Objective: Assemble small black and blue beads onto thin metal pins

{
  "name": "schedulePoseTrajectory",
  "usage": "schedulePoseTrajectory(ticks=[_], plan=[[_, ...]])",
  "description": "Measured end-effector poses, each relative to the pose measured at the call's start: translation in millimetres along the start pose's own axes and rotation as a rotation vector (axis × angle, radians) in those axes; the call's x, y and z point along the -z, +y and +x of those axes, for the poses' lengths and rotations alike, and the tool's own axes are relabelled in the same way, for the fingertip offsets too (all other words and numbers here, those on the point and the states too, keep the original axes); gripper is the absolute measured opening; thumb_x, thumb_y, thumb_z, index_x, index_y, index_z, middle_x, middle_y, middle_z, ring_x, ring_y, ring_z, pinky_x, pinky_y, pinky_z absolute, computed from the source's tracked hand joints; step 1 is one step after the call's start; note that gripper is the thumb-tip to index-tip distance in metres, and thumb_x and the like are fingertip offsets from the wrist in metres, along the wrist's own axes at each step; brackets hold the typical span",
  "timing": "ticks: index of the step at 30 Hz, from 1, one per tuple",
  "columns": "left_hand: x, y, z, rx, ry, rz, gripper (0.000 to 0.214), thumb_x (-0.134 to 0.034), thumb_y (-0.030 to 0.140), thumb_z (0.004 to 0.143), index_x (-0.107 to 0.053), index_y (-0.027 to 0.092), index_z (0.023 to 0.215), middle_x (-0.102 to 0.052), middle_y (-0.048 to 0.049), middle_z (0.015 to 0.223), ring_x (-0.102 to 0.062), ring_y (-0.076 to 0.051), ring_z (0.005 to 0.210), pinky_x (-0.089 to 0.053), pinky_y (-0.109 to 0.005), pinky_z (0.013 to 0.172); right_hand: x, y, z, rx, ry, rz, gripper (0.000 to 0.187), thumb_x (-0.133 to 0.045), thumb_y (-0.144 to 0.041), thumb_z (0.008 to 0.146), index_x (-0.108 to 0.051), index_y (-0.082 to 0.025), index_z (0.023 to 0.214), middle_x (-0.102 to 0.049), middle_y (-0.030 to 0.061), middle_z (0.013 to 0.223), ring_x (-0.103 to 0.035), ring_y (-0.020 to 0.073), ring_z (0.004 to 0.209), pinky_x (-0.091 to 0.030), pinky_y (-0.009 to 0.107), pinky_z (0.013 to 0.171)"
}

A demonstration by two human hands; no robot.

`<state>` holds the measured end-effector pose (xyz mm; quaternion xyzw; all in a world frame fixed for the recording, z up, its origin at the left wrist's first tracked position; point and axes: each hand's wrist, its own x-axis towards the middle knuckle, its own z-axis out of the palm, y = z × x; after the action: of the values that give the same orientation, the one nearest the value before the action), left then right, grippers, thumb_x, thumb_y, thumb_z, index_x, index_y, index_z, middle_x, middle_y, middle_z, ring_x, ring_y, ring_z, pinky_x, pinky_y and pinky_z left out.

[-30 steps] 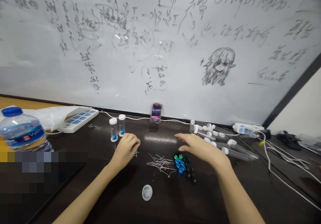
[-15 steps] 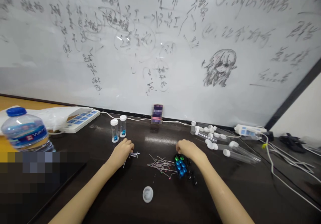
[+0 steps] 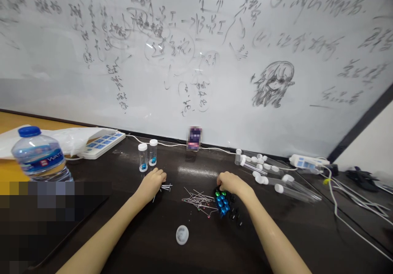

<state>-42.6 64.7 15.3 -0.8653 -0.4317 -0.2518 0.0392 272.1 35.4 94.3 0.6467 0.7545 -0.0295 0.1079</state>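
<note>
the blue pieces [image 3: 222, 206] are lying right of centre on the table, showing a glossy, metallic finish and forming a tight cluster. two green pieces [image 3: 224, 193], equally glossy, are bordering the cluster at its far end; black pieces [image 3: 233, 216] are scattering along its right side. the right hand [image 3: 233, 183] is reaching in at the green end with fingers curled down (the fingertips are hiding behind the hand, so whether it is gripping anything cannot be told). the left hand [image 3: 153, 184] is resting beside the pins [image 3: 166, 187], thin and silvery, with fingers bent; its grip cannot be told either. bent wires [image 3: 199, 201], some bearing coloured tips, are lying in a loose heap between the hands. a translucent cup [image 3: 182, 235] is sitting nearer the wearer.

the table [image 3: 147, 241] is presenting a dark, shiny surface and reflecting light. two capped vials [image 3: 143, 158] are standing upright beyond the left hand, each holding something blue. clear tubes [image 3: 299, 193] are lying at the right. a whiteboard [image 3: 153, 86], bearing handwriting and a drawn figure, is spanning the background.
</note>
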Motion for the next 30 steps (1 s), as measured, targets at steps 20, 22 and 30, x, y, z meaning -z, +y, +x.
schedulePoseTrajectory(ticks=[20, 22, 30], plan=[[1.3, 3, -2, -0.013, -0.083, -0.154, 0.015, -0.047, 0.015, 0.085, -0.056, 0.020, 0.074, -0.057, -0.0014, 0.077, -0.052, -0.019, 0.079, -0.039, -0.029, 0.070, 1, -106, -36, 0.573, 0.179, 0.091, 0.018, -0.055, -0.033, 0.087, -0.070, -0.024, 0.093, -0.072, 0.0025, 0.093, -0.066, 0.0215, 0.088, -0.045, 0.027, 0.076], [0.0, 4, -2, -0.004, -0.071, -0.158, 0.015, -0.047, 0.016, 0.086, -0.056, 0.020, 0.075, -0.057, -0.0012, 0.077, -0.053, -0.019, 0.078, -0.039, -0.029, 0.070, -8, -119, -38, 0.565, 0.188, 0.048, 0.020, -0.055, -0.035, 0.087, -0.070, -0.023, 0.093, -0.072, 0.0045, 0.093, -0.066, 0.0235, 0.087, -0.045, 0.029, 0.075], [0.6, 15, -2, -0.057, -0.023, -0.111, 0.020, -0.042, 0.024, 0.091, -0.056, 0.020, 0.078, -0.056, -0.0021, 0.078, -0.052, -0.019, 0.077, -0.039, -0.029, 0.068, -6, -103, -28, 0.436, 0.219, -0.021, 0.015, -0.056, -0.030, 0.088, -0.068, -0.020, 0.090, -0.070, 0.0063, 0.093, -0.065, 0.0221, 0.086, -0.045, 0.026, 0.072]])
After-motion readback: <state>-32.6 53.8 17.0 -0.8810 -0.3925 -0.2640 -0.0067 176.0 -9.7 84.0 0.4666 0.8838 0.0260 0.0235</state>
